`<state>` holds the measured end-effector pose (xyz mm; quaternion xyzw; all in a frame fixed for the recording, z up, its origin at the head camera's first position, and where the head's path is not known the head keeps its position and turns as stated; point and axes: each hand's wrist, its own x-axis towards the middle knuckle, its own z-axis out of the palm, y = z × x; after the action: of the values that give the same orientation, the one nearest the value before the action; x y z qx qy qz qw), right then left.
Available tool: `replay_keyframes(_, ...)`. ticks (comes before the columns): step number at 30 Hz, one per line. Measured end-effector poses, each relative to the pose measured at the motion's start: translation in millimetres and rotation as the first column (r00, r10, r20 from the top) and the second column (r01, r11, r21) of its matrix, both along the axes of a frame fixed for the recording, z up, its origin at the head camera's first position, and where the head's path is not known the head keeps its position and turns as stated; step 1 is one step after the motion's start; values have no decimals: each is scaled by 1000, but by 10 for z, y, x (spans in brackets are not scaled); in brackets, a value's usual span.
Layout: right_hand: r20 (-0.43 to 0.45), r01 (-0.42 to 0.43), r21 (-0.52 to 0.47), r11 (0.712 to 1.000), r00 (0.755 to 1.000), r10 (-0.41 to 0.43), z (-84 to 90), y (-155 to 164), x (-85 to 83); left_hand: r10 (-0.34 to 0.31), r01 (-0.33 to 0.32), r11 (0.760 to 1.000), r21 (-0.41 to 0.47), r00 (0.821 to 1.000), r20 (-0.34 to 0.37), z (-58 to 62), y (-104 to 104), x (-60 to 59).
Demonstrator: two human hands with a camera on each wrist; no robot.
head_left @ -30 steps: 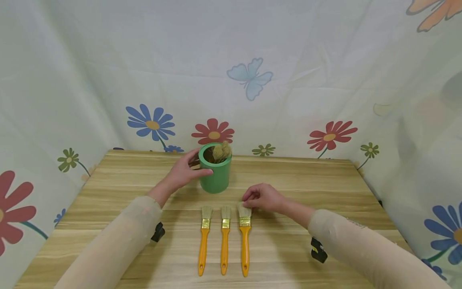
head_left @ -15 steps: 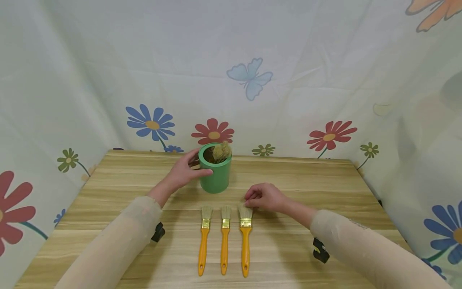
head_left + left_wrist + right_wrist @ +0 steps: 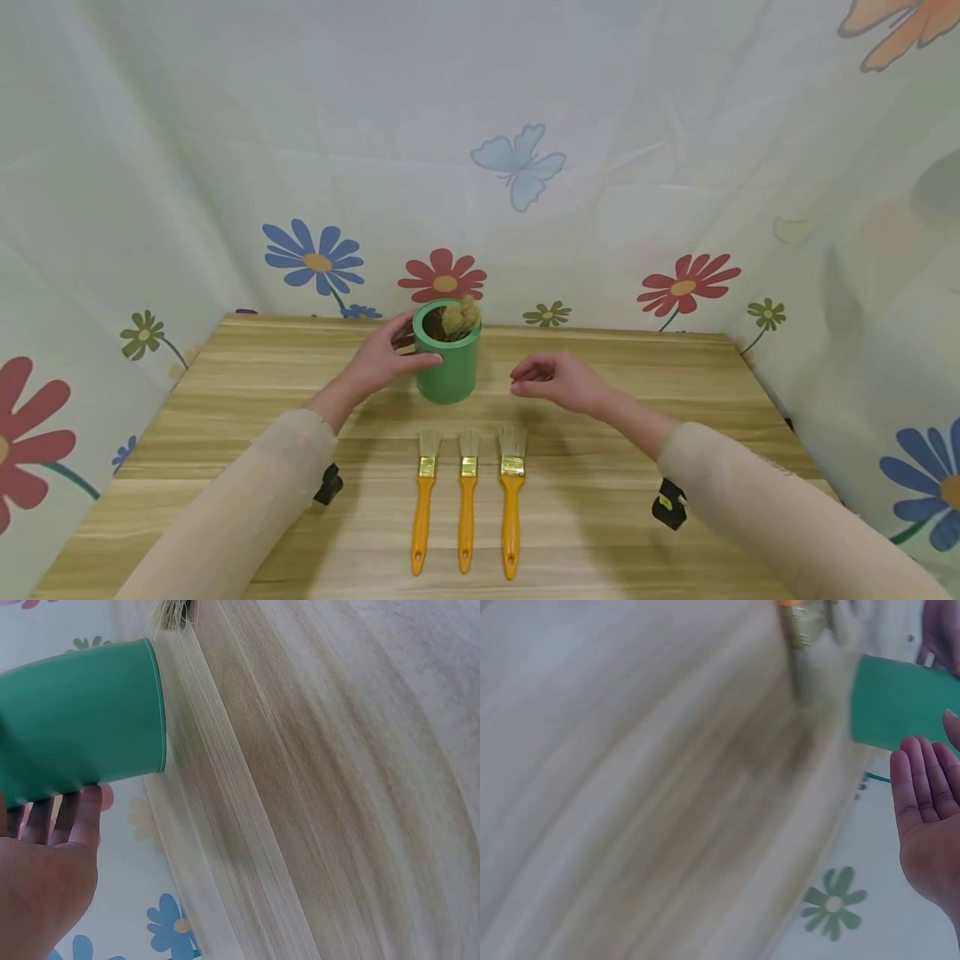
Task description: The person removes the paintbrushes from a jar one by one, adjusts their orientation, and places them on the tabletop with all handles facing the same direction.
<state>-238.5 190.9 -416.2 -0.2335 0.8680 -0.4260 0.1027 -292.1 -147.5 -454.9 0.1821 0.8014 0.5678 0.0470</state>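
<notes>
A green cylindrical pot [image 3: 447,373] stands on the table at the back, with a tan, bushy tuft [image 3: 460,317] sticking up inside its rim. My left hand [image 3: 377,358] grips its left side, thumb across the near wall and fingers around the back. In the left wrist view the fingertips press against the green wall. To the right of the pot, my right hand [image 3: 561,383] hovers with loosely bent fingers and holds nothing. Three flat paintbrushes lie side by side in front, bristles pointing away: a left brush [image 3: 422,508], a middle brush [image 3: 467,508] and a wider right brush [image 3: 511,508].
The wooden table [image 3: 285,533] ends at the back and sides against a white curtain [image 3: 360,150] printed with flowers and a butterfly. Small black devices sit under both wrists, one being the right wrist device [image 3: 669,504].
My right hand has let go of the wide right brush's bristles and risen away toward the back. That brush shifted slightly right. My left hand and the pot have stayed put.
</notes>
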Motion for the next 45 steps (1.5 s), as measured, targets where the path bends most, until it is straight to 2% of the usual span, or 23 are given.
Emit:
replay_keyframes(5, -10, 10, -71, 997, 1000, -11, 200, -34, -35, 4, -4, 1000, -2, 1000, 2, -1, 3, 1)
replay_keyframes(10, -15, 21, -91, 996, 1000, -22, 388, -92, -37, 3, -3, 1000, -1, 1000, 10, 9, 4, 11)
replay_keyframes(17, -3, -1, -124, 992, 1000, 1, 512, -224, -55, 1, -1, 1000, 4, 1000, 9, 6, -3, 16)
replay_keyframes(23, -3, -23, -142, 990, 1000, 23, 547, -380, -83, -4, 4, 1000, 15, 1000, 6, -24, -10, 7)
replay_keyframes(31, 73, -9, -217, 976, 997, 26, 515, -534, -178, -10, 10, 1000, 9, 1000, 0, -28, -10, 6)
replay_keyframes(40, 80, 17, -194, 981, 997, -1, 540, -624, -257, -3, 3, 1000, 8, 1000, -10, -8, -4, 4)
replay_keyframes(45, 37, 18, -171, 985, 999, -12, 554, -669, -313, 1, -1, 1000, -1, 1000, -9, -4, 4, 0)
